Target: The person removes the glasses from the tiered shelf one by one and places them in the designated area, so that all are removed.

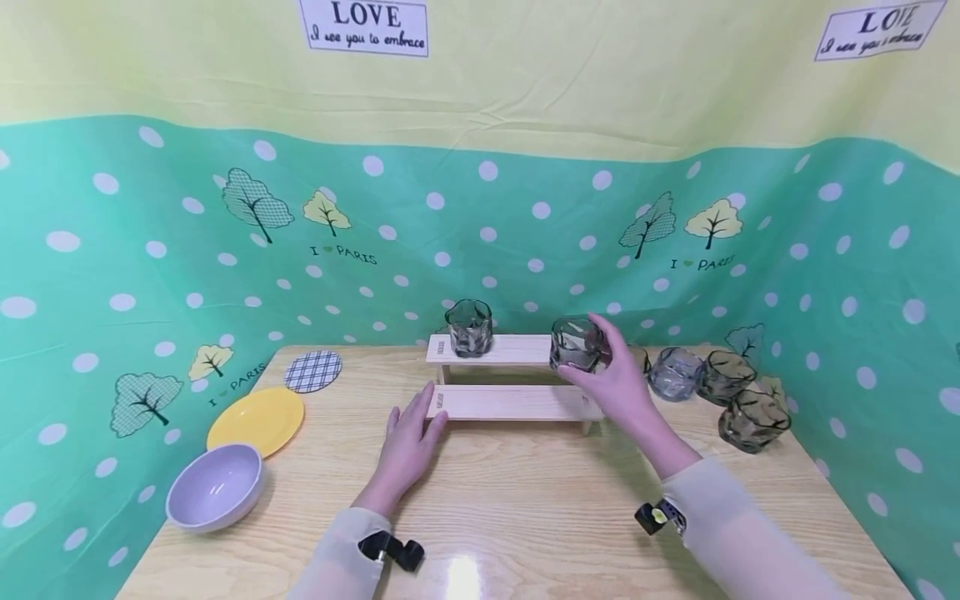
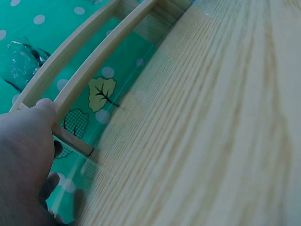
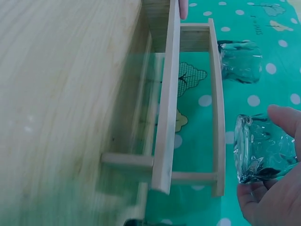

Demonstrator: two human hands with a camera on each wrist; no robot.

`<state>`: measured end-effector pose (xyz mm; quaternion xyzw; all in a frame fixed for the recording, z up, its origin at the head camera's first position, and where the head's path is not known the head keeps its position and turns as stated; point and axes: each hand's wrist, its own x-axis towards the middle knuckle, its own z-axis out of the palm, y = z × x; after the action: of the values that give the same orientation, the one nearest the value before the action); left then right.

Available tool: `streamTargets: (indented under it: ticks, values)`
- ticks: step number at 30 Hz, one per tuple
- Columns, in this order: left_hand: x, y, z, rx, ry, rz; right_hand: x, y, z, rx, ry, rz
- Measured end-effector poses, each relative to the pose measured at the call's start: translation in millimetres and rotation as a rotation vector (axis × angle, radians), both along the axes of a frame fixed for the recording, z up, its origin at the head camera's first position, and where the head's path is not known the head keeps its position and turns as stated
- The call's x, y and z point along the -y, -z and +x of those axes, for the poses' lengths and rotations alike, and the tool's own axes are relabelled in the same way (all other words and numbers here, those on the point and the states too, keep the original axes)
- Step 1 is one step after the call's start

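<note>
A two-tier wooden rack point(image 1: 517, 403) stands on the table, and a smoky, wavy-sided glass point(image 1: 469, 330) sits on the left of its upper tier. My left hand point(image 1: 407, 446) holds the left end of the lower tier; in the left wrist view the thumb point(image 2: 44, 110) lies against the wood, with the other fingers lower down, partly hidden. My right hand point(image 1: 618, 383) grips another smoky glass point(image 1: 576, 343) between thumb and fingers. In the right wrist view that glass point(image 3: 261, 148) is upright relative to the rack, close over the right of the upper tier.
Several more glasses point(image 1: 753, 421) cluster on the table at the right. Along the left are a lilac bowl point(image 1: 216, 489), a yellow plate point(image 1: 257, 421) and a checked round mat point(image 1: 313, 372). A green and yellow cloth point(image 1: 480, 208) hangs behind and along both sides.
</note>
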<state>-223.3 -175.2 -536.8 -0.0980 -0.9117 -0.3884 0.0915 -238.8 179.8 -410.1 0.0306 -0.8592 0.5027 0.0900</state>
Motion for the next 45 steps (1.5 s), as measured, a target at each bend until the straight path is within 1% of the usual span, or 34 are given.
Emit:
streamTargets:
  ticks: [6, 10, 15, 17, 23, 26, 31, 35, 40, 45]
  values:
    - [0.4, -0.1, -0.2, -0.005, 0.002, 0.0, -20.4, 2.8, 13.2, 0.028, 0.032, 0.029]
    - [-0.3, -0.2, 0.2, -0.007, 0.002, 0.001, -35.6, 4.8, 20.0, 0.031, 0.049, 0.053]
    - [-0.5, -0.3, 0.4, -0.006, 0.002, 0.003, -54.9, 6.3, 29.1, 0.031, 0.063, 0.056]
    - [-0.8, -0.4, 0.4, -0.005, 0.002, 0.005, -62.8, 7.6, 32.3, 0.028, 0.068, 0.06]
    - [-0.5, -0.4, -0.1, 0.001, 0.002, 0.009, -83.9, 13.6, 40.0, 0.014, 0.103, 0.119]
    - [-0.2, -0.4, -0.2, -0.001, 0.003, 0.008, -93.4, 16.3, 43.5, 0.028, 0.118, 0.123]
    - [-0.2, 0.0, -0.3, 0.0, 0.003, 0.0, -108.4, 22.6, 48.1, 0.06, 0.138, 0.114]
    - [-0.5, -0.2, -0.2, -0.003, 0.004, 0.0, -119.9, 30.9, 50.3, 0.045, 0.14, 0.114]
    - [-0.7, -1.2, 0.6, 0.001, 0.003, -0.003, -133.4, 43.2, 49.9, 0.041, 0.15, 0.137]
    - [-0.5, -1.3, 0.9, 0.003, 0.003, -0.009, -146.7, 52.6, 49.4, 0.079, 0.166, 0.171]
